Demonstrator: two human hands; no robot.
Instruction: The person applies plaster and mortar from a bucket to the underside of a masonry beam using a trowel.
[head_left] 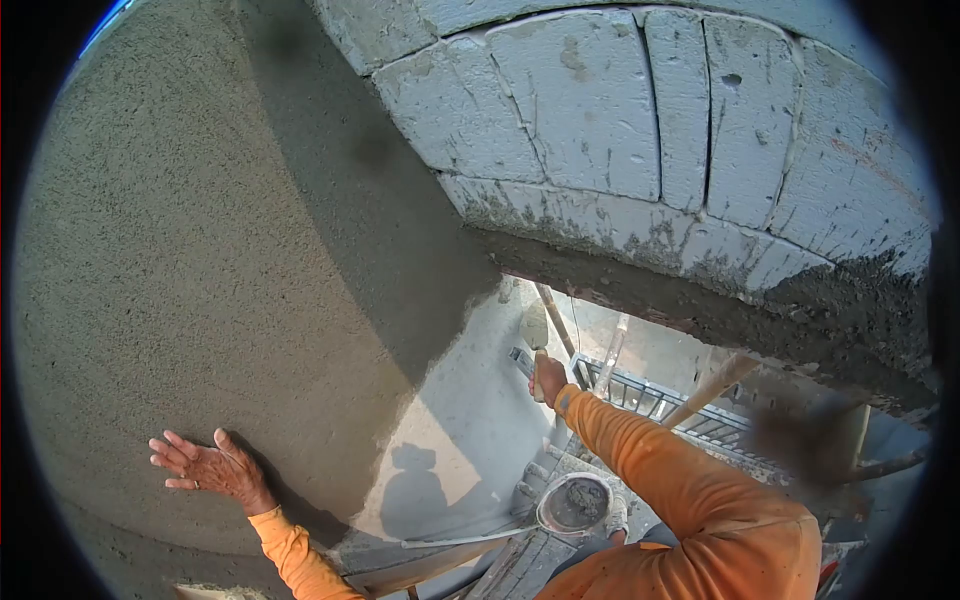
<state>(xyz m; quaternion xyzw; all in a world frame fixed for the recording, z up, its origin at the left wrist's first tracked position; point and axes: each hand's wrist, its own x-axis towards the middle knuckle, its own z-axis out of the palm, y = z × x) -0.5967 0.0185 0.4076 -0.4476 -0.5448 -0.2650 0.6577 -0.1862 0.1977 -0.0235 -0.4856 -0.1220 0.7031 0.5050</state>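
My right hand point(548, 380) is wrapped around the handle of a trowel point(535, 324), whose blade points up and away from me and looks coated with mortar. Fingers spread, my left hand point(212, 468) is at the grey plastered wall point(200, 250); it seems to rest against the surface. Below my right arm stands a round bucket point(541, 512) with wet mortar point(580, 502) in it. Along the edge of the fresh plaster, a bare pale strip of wall point(450, 430) shows, with my shadow on it.
Pale blocks point(580, 100) form a wall at the upper right, with wet mortar point(640, 290) along their lower edge. Underneath are bamboo poles point(710, 390) and a metal grille point(650, 400). Wooden planks point(500, 570) lie by the bucket. A dark blur covers part of the right side.
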